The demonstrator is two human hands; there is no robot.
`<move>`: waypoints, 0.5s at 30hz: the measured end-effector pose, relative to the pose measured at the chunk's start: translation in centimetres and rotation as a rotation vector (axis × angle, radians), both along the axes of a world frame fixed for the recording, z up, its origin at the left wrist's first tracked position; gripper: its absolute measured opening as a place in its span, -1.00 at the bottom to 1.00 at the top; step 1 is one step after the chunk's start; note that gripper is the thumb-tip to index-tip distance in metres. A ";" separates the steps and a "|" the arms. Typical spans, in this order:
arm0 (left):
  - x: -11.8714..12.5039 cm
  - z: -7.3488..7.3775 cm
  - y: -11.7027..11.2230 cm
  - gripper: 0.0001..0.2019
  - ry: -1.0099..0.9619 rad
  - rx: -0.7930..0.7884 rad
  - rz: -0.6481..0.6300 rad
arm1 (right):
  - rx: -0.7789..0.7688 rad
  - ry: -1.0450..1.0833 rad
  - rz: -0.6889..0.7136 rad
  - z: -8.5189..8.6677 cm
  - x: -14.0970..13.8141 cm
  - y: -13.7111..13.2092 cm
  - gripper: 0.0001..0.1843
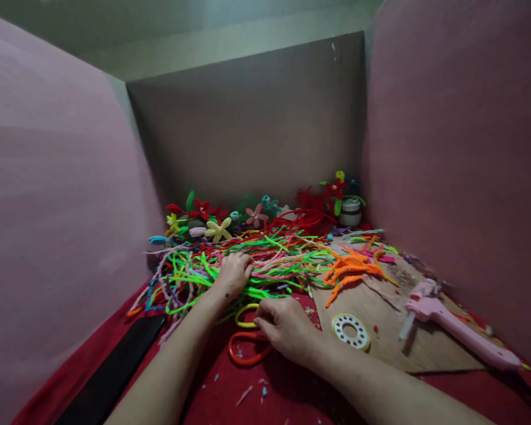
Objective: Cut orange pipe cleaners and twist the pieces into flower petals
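My left hand (235, 275) reaches into a tangled heap of pipe cleaners (274, 265), green, pink, red and other colours. Its fingers are bent and closed on some of the strands, though the fingertips are partly hidden. Nearer to me, my right hand (289, 330) is closed, thumb and fingers pressed together. What lies in that pinch, if anything, is too small or hidden to name. Beside its fingertips, on the red cloth, lie a yellow loop (239, 319) and a red loop (243, 360) that look like scissor handles; no blades show.
On the right, a wooden board (380, 330) bears a pink glue gun (464, 333), a white ring with holes (350, 332) and orange pipe cleaners (351, 268). Pipe-cleaner flowers (219, 229) and a small jar (350, 211) stand behind. A black strip (115, 369) lies left; pink panels flank both sides.
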State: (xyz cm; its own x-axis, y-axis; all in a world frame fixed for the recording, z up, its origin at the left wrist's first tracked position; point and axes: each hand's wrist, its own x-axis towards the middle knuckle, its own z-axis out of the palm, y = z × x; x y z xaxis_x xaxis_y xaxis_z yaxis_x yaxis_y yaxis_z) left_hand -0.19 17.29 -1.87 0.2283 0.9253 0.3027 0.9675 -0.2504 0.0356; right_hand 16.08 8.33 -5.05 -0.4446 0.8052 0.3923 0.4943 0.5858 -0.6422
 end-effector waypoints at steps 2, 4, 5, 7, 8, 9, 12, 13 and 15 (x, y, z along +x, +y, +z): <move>-0.1 -0.3 -0.2 -0.77 0.004 0.008 -0.007 | -0.002 0.013 0.010 0.1 0.1 -0.2 -0.87; -0.1 -0.6 -0.3 -0.76 0.010 0.015 -0.013 | 0.008 0.026 0.027 0.1 0.1 -0.3 -0.88; -0.1 -0.8 -0.3 -0.76 0.013 0.020 -0.015 | 0.012 0.037 0.037 0.2 0.1 -0.5 -0.88; -0.1 -1.2 -0.4 -0.74 0.019 0.035 -0.013 | 0.005 0.072 0.057 0.6 0.1 -0.8 -0.87; -0.1 -1.3 -0.4 -0.73 0.023 0.043 -0.010 | -0.011 0.098 0.063 1.0 0.0 -1.0 -0.86; -0.1 -1.5 -0.5 -0.73 0.027 0.048 -0.006 | -0.035 0.127 0.066 1.5 0.0 -1.3 -0.86; 0.2 -1.9 -0.7 -0.72 0.053 0.042 -0.003 | -0.142 0.211 0.031 3.4 0.2 -1.6 -0.86; 0.2 -2.0 -0.8 -0.71 0.065 0.034 -0.007 | -0.175 0.214 0.015 4.1 0.3 -1.4 -0.85; 0.4 -2.1 -0.9 -0.71 0.091 0.010 -0.022 | -0.206 0.202 -0.031 5.3 0.6 -0.4 -0.82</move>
